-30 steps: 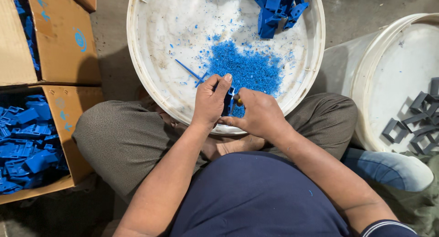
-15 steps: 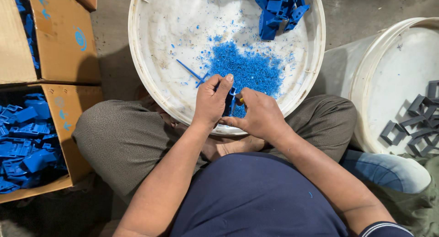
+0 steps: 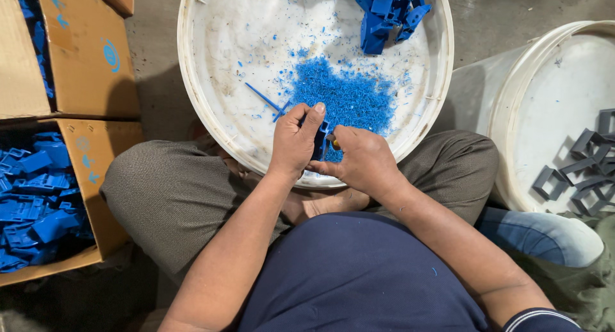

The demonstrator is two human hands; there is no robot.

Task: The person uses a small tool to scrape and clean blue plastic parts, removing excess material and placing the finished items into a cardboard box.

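a white round tub (image 3: 211,114) fills the upper centre of the frame, with a cardboard box (image 3: 96,165) of blue parts at lower left and a second white tub (image 3: 512,127) holding grey parts (image 3: 576,172) at right. in the first tub lie a mound of blue shavings (image 3: 346,98) at centre and a pile of blue plastic parts (image 3: 387,11) at the top edge. at the tub's near rim, the left hand (image 3: 295,143) grasps a small blue part (image 3: 320,140), and the right hand (image 3: 362,162) is clenched just beside it, touching it.
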